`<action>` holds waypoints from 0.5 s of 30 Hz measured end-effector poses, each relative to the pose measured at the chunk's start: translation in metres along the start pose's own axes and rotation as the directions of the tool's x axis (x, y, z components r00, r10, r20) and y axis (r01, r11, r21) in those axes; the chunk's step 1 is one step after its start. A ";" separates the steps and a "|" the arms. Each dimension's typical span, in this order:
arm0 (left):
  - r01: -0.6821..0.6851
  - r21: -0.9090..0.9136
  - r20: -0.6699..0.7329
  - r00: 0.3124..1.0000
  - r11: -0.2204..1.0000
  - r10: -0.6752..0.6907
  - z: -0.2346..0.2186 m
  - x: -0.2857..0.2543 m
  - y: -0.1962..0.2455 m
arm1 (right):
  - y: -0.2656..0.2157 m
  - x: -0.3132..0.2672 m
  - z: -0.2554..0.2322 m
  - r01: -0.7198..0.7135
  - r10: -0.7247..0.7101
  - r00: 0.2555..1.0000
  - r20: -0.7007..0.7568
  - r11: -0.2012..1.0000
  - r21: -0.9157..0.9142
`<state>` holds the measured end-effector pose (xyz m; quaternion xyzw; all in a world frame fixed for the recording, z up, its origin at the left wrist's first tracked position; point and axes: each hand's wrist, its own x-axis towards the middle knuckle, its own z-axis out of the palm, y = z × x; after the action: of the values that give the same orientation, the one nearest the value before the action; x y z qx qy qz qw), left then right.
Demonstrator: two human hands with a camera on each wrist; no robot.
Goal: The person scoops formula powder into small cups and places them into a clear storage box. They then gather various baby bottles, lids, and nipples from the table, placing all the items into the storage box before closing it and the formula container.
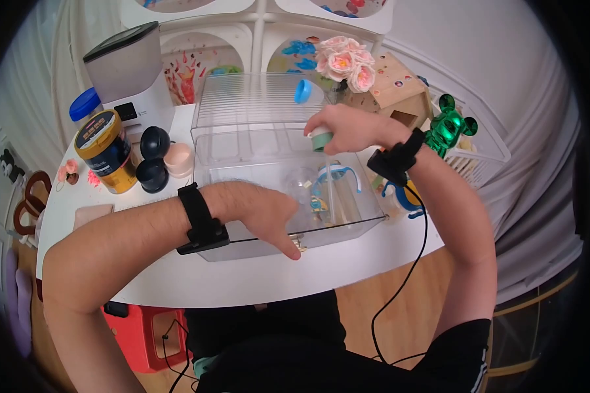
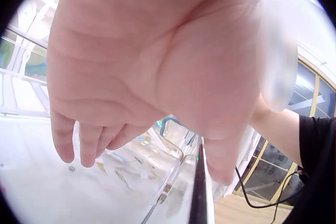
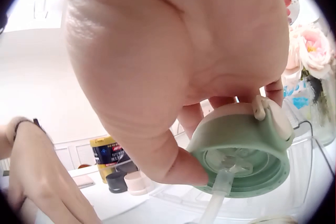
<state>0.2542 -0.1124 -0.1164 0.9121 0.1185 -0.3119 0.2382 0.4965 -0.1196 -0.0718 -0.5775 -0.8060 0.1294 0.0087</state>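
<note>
In the head view, my right hand (image 1: 354, 126) holds a green drinking-bottle lid (image 1: 320, 140) above a clear plastic box. The right wrist view shows the lid's open underside, with a clear straw (image 3: 214, 203) hanging down from it and my thumb against its rim. My left hand (image 1: 262, 208) lies over the box's front wall (image 1: 242, 250), thumb outside and fingers extended inside, beside a gold latch (image 1: 299, 240). Within the box are a clear bottle (image 1: 345, 211) with a blue handle (image 1: 356, 178) and small clear-packed items. The box's ribbed cover (image 1: 233, 108) stands raised behind.
To the left stand a white machine (image 1: 134, 98), a yellow-and-black tub (image 1: 108, 156), black cups (image 1: 152, 175) and a pink cup (image 1: 178, 160). Pink roses (image 1: 344, 60), a wooden house (image 1: 390, 82) and a shiny green bear figure (image 1: 447, 128) are at the right.
</note>
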 end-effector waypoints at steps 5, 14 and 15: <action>-0.001 0.008 -0.081 0.997 1.000 0.001 0.005 -0.002 0.004 | 0.001 0.014 0.022 -0.035 0.037 0.999 0.021 0.992 -0.123; 0.017 0.058 -0.091 0.996 0.998 -0.012 0.008 -0.001 0.006 | -0.011 0.004 0.007 -0.120 0.114 0.989 -0.097 0.991 -0.058; 0.015 0.056 -0.083 0.996 0.998 -0.010 0.009 -0.001 0.005 | -0.015 -0.001 -0.009 -0.138 0.140 0.986 -0.090 0.990 0.030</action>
<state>0.2513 -0.1215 -0.1199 0.9298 0.1252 -0.2786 0.2052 0.4847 -0.1232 -0.0596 -0.6377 -0.7608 0.1122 0.0436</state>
